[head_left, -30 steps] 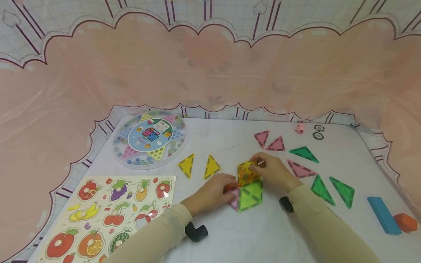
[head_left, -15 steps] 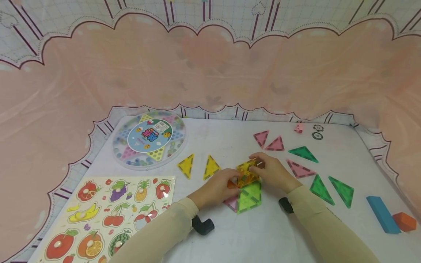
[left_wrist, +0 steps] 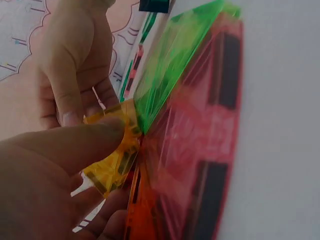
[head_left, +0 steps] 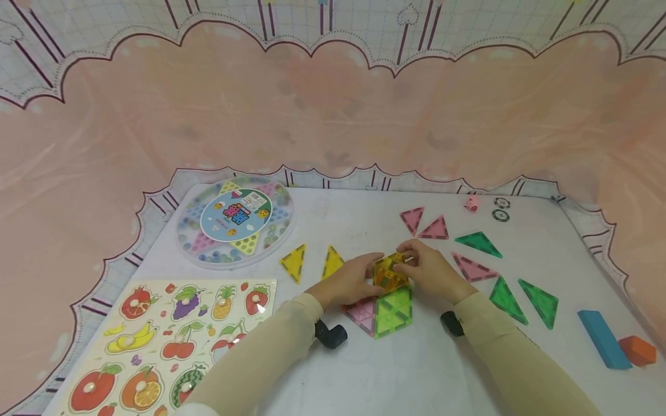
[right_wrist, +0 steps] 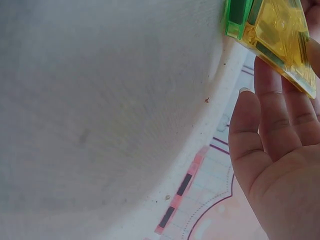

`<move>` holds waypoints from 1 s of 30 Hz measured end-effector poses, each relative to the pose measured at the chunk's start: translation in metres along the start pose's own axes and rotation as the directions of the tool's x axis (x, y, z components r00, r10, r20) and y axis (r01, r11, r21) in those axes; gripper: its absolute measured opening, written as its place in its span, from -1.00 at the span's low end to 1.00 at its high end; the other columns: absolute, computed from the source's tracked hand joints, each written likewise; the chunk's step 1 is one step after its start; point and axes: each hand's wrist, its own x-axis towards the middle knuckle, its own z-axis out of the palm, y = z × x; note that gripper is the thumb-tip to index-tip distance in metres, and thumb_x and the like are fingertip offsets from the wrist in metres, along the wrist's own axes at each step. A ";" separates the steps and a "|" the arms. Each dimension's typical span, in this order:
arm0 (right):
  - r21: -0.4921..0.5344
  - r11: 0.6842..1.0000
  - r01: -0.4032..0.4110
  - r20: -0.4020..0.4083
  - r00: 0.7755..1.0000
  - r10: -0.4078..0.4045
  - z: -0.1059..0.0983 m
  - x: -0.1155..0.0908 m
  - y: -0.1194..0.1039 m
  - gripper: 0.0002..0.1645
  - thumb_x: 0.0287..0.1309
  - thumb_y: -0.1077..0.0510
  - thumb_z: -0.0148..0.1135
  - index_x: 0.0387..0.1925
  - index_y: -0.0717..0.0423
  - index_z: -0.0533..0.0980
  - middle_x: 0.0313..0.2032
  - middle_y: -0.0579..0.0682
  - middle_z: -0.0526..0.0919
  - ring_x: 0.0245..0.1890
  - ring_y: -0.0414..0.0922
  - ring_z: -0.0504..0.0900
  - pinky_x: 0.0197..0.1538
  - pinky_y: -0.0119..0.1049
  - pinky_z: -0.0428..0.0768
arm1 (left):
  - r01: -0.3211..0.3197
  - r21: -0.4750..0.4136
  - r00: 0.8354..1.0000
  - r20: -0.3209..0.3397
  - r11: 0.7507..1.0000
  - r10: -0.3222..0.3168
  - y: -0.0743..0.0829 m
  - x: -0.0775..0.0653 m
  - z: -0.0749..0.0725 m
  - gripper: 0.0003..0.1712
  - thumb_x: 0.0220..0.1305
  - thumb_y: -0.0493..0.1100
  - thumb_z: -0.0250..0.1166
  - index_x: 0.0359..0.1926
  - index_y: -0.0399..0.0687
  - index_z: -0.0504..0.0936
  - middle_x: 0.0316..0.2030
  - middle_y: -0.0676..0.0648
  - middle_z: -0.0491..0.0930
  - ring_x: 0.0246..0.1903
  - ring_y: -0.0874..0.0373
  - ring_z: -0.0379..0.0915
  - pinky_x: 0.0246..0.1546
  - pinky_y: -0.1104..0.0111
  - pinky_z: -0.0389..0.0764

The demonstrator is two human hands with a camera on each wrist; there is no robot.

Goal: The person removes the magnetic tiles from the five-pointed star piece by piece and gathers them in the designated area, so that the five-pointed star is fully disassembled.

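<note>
An orange-yellow magnetic tile (head_left: pixel 390 276) stands at the far side of a joined cluster. My left hand (head_left: pixel 350 282) pinches its left side, thumb in front and fingers behind in the left wrist view. My right hand (head_left: pixel 430 270) grips its right side; in the right wrist view, fingers lie behind the yellow tile (right_wrist: pixel 282 37). Below it a light green magnetic tile (head_left: pixel 393 312) joins a pink magnetic tile (head_left: pixel 362 315). An orange-red magnetic tile (left_wrist: pixel 142 212) shows below the yellow one in the left wrist view, mostly hidden by my left hand from the head.
Yellow triangles (head_left: pixel 293 263) lie left of the hands. Pink triangles (head_left: pixel 434 227) and green triangles (head_left: pixel 539 303) lie to the right. Also there are a fruit puzzle board (head_left: pixel 267 323), a round game case (head_left: pixel 288 231), a blue block (head_left: pixel 605 340), an orange block (head_left: pixel 637 351) and a small pink pig (head_left: pixel 472 203).
My left hand has moved up and right, from beside the pink tile to the yellow tile's left side, uncovering more of the pink tile. My right hand has stayed nearly still.
</note>
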 end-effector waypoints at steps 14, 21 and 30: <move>-0.010 0.999 -0.030 0.003 1.000 0.030 -0.001 0.001 0.003 -0.62 0.10 0.00 0.18 -0.10 0.02 0.30 -0.22 -0.01 0.50 -0.24 -0.11 0.48 -0.22 -0.24 0.49 | 0.049 -0.036 0.996 0.077 0.998 -0.046 -0.001 0.002 -0.004 -0.15 0.06 0.02 0.30 0.33 0.13 0.08 -0.10 0.10 0.38 -0.22 0.30 0.35 -0.21 0.46 0.41; -0.010 1.000 -0.012 0.006 1.000 0.012 -0.004 0.000 0.008 -0.68 0.09 0.15 0.18 -0.12 0.04 0.32 -0.20 0.00 0.50 -0.20 -0.10 0.49 -0.16 -0.19 0.48 | 0.045 -0.033 0.994 0.097 0.998 -0.042 -0.002 0.002 -0.003 -0.14 0.08 0.00 0.28 0.34 0.13 0.04 -0.27 0.12 0.39 -0.30 0.28 0.35 -0.27 0.45 0.41; 0.019 1.000 0.005 0.000 1.000 -0.005 -0.014 -0.003 0.012 -0.75 0.08 0.19 0.18 -0.18 0.01 0.37 -0.22 -0.03 0.49 -0.22 -0.10 0.48 -0.16 -0.19 0.47 | 0.030 -0.031 0.996 0.084 0.999 -0.027 -0.002 0.000 -0.005 -0.15 0.09 -0.02 0.28 0.34 0.06 0.05 -0.33 0.07 0.41 -0.37 0.25 0.34 -0.33 0.43 0.40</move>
